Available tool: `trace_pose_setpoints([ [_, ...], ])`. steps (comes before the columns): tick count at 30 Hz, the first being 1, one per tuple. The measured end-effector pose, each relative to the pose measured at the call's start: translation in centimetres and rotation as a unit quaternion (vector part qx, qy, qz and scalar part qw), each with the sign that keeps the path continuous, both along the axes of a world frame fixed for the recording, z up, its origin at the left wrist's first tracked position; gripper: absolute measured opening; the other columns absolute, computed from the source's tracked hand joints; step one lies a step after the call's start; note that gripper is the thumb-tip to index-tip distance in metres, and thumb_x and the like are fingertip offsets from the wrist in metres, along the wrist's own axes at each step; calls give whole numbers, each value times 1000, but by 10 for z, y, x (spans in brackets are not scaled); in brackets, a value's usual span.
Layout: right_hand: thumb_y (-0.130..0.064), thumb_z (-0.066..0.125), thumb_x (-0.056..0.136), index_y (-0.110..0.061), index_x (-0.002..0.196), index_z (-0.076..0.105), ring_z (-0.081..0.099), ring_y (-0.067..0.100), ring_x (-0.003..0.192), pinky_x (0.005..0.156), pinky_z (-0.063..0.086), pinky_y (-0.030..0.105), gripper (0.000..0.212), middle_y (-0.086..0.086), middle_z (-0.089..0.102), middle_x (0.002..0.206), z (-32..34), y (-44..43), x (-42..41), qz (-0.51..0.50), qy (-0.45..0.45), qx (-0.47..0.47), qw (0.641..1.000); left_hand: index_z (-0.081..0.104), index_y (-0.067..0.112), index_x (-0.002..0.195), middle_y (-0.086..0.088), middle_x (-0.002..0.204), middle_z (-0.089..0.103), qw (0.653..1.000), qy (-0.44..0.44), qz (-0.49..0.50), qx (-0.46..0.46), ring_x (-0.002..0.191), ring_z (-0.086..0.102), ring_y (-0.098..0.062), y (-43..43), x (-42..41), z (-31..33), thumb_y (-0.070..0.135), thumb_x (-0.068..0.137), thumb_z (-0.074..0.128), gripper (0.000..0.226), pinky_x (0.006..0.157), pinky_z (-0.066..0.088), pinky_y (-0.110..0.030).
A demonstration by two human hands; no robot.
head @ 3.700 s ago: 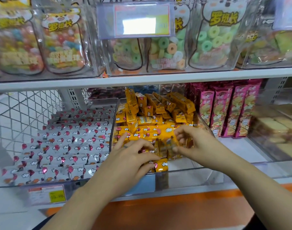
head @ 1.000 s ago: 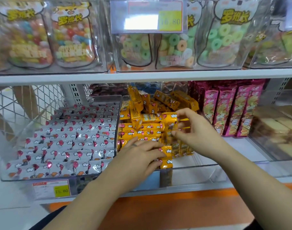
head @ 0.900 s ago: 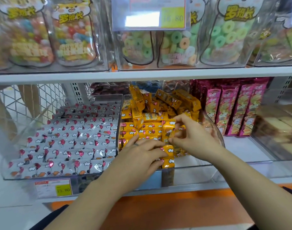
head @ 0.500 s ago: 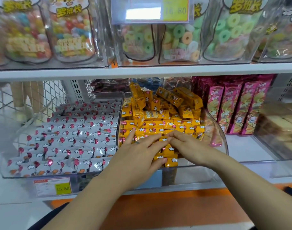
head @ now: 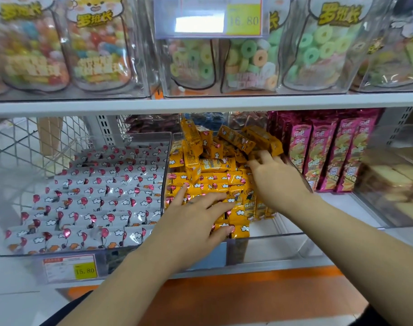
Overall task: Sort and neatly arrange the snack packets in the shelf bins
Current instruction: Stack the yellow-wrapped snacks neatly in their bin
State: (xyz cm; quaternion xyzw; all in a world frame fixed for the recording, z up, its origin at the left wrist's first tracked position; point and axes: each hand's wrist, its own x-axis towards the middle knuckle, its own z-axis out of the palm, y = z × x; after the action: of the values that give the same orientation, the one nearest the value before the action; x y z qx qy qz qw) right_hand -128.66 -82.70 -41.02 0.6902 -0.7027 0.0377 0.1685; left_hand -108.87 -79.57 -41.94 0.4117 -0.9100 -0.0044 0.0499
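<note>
A clear shelf bin [head: 266,238] in the middle holds several yellow snack packets [head: 215,165]: neat rows at the front, a loose heap at the back. My left hand [head: 196,220] lies flat, fingers spread, pressing on the front rows. My right hand [head: 276,177] reaches further back on the right side of the bin, its fingertips on the loose packets under the heap; I cannot see whether it grips one. To the left, another clear bin [head: 59,251] holds white packets [head: 95,198] with red balloons in tidy rows.
Pink tall snack packs [head: 327,151] stand right of the yellow bin, then a clear bin of cake slices [head: 393,184]. The upper shelf [head: 200,103] carries bags of coloured candy rings [head: 247,60]. A wire mesh panel [head: 24,142] is at the left. Price tags [head: 71,268] hang on the bin fronts.
My right hand has gone from the front rows, next to my left hand, back and to the right into the loose heap. My left hand has stayed pressing on the front packets.
</note>
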Motion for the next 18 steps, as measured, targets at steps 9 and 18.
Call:
trace_pose_setpoints([
  [9,-10,70,80,-11,91,69,60,25,82,65,51,33,11,6,60,97,10,23,-13,153,-188,-187,952,19,44,145,24,152,13,1000,5,1,1,138,22,-1,1,0,2,56,95,25,51,117,-8,-45],
  [18,-40,62,85,-22,117,58,56,15,80,70,50,36,37,-4,48,112,2,32,-15,138,-257,-88,952,18,44,145,25,152,12,1000,7,4,4,138,21,0,1,1,0,57,95,24,51,117,-9,-43],
])
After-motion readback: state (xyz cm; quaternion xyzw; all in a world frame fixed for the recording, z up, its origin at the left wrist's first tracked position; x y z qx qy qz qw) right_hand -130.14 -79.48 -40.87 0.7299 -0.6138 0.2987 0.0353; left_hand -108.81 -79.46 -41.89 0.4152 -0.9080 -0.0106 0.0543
